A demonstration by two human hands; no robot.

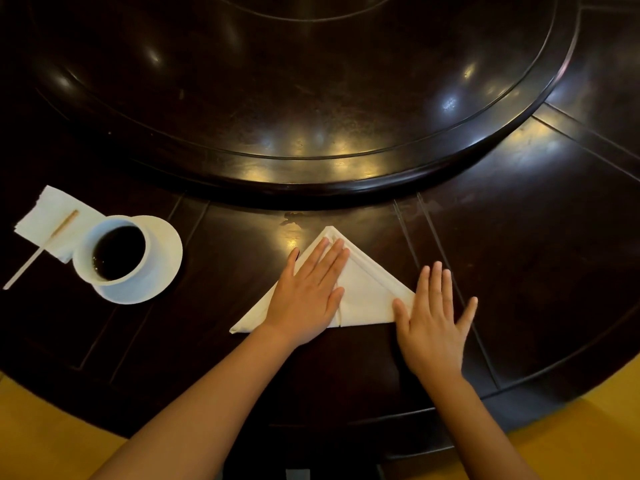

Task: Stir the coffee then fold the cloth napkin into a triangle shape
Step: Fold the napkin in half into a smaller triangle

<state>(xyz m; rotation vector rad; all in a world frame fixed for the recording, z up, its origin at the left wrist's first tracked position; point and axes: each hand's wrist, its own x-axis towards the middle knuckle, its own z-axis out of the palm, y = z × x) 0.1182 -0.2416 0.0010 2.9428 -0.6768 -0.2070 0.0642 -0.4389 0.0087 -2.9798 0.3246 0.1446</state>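
Note:
A white cloth napkin (pixel 370 292) lies on the dark table as a triangle, apex pointing away from me. My left hand (pixel 308 289) rests flat on its left half, palm down, fingers together. My right hand (pixel 433 317) lies flat at the triangle's right corner, fingers spread, mostly on the table. A white cup of black coffee (pixel 116 252) stands on a white saucer (pixel 162 268) at the left. A wooden stir stick (pixel 41 249) lies on a paper napkin (pixel 48 220) behind the cup.
The dark wooden table (pixel 519 254) has a large raised turntable (pixel 311 98) in its middle, its rim just beyond the napkin. The table's curved near edge runs by my forearms, with yellow floor (pixel 52 438) below.

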